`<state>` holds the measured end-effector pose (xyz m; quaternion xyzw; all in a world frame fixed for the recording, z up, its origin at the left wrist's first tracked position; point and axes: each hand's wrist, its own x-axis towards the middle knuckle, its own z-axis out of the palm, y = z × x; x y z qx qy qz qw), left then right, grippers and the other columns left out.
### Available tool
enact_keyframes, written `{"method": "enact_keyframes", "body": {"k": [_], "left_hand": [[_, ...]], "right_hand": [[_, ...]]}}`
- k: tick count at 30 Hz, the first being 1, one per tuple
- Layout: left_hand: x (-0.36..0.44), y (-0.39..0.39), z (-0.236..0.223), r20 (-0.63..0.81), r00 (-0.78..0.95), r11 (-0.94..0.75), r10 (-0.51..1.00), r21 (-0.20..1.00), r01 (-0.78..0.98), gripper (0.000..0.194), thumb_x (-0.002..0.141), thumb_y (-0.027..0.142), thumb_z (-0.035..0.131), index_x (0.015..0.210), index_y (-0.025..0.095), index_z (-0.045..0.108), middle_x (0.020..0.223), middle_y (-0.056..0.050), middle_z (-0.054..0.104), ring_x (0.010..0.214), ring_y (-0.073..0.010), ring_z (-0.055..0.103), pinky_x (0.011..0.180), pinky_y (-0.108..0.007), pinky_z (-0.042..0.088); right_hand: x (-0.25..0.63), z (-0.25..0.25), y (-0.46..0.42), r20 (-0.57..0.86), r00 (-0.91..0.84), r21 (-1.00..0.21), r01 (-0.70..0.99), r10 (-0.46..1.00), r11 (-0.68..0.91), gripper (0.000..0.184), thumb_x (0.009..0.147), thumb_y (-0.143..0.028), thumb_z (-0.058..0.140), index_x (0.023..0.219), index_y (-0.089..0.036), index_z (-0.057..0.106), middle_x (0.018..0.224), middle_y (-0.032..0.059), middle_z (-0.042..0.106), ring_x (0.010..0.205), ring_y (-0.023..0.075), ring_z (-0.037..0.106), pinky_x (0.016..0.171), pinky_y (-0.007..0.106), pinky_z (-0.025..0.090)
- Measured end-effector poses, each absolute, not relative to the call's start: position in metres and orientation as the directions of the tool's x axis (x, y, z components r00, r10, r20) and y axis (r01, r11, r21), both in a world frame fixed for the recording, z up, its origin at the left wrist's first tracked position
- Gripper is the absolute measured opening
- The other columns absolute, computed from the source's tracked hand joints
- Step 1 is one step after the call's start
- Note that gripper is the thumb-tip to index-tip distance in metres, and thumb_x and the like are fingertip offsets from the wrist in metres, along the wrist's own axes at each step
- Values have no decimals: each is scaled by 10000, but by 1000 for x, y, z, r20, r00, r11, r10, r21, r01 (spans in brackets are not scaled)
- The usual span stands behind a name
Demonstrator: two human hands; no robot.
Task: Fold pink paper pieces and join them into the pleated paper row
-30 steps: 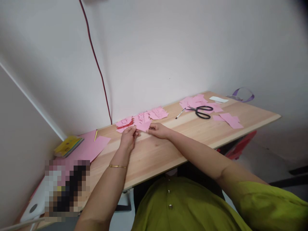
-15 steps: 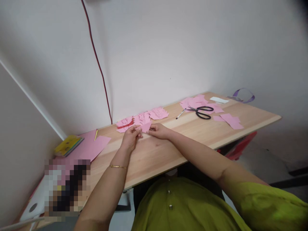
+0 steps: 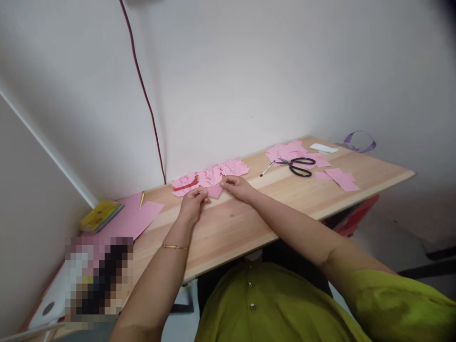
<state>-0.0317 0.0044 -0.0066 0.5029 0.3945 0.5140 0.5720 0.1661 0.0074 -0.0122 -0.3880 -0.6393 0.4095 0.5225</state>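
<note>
Paper (image 3: 214, 192), pink and partly hidden, is pinched in our left hand (image 3: 193, 203) and right hand (image 3: 238, 188); we cannot make out what the pixelated patch (image 3: 98, 280) covers.

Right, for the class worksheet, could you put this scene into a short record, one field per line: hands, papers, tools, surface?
Left hand: fingertips pinching small pink paper
Right hand: fingertips at that paper's right edge
Row behind: jagged pink papers, red strip on the left one
Scissors: black handles, partly over pink scraps
Pen: near the scissor tips
Left side: large pink sheet
Surface: wooden table
</note>
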Motion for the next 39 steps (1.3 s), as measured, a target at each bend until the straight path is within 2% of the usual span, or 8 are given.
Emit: {"method": "enact_keyframes", "body": {"k": [9,17,19,21,24,29,33,39], "left_hand": [[-33,7,-1,55,21,-48,998,969,-244,271,579,329,802,595,144,605,497,28,513,513,-80,482,554,-218,410],[-38,9,-3,207,-175,-218,963,975,-49,235,704,325,725,864,153,710,541,26,560,536,-103,518,596,-236,437],[-38,7,0,305,-201,-299,931,952,61,252,719,287,714,943,172,716,662,-1,632,554,-103,542,605,-237,445],[-35,3,2,410,-147,-391,900,910,140,291,721,254,714,1006,198,715,906,-44,685,568,-92,558,626,-243,458],[-28,-5,2,471,11,-465,882,866,182,313,739,230,698,1052,217,711,1176,-85,628,551,-73,549,692,-273,477],[-18,-12,0,444,166,-472,880,853,221,175,739,209,689,909,210,732,949,-67,667,620,-134,554,753,-298,458],[-21,-11,0,490,230,-541,841,763,353,114,766,166,611,770,217,713,717,-36,633,712,-181,551,761,-296,419],[-24,-5,-1,519,208,-546,829,673,499,121,709,134,603,715,212,696,708,-34,636,699,-184,534,718,-299,394]], "right_hand": [[166,-12,6,328,-189,-924,141,926,356,286,764,-445,617,754,-159,624,721,-7,565,700,125,483,667,250,376],[167,-15,7,475,-196,-801,306,858,514,237,832,-363,574,805,-152,679,793,33,655,759,148,562,713,266,410],[168,-16,7,527,-198,-751,347,826,562,219,848,-342,566,817,-160,684,800,41,673,764,156,579,727,274,422],[168,-16,8,577,-212,-691,388,789,610,210,863,-327,559,824,-165,687,812,53,685,772,163,593,740,282,431],[167,-16,7,624,-262,-600,443,736,666,223,891,-321,535,846,-169,691,828,70,693,789,174,602,747,293,434],[162,-17,6,644,-371,-498,460,669,735,233,926,-297,495,902,-173,690,907,91,714,884,202,610,818,328,442],[160,-17,6,648,-421,-451,460,635,765,236,935,-290,488,907,-168,688,922,97,715,898,206,611,820,329,449],[159,-14,4,635,-427,-453,470,644,758,240,942,-299,486,917,-171,688,913,98,709,890,202,607,806,323,449]]}}
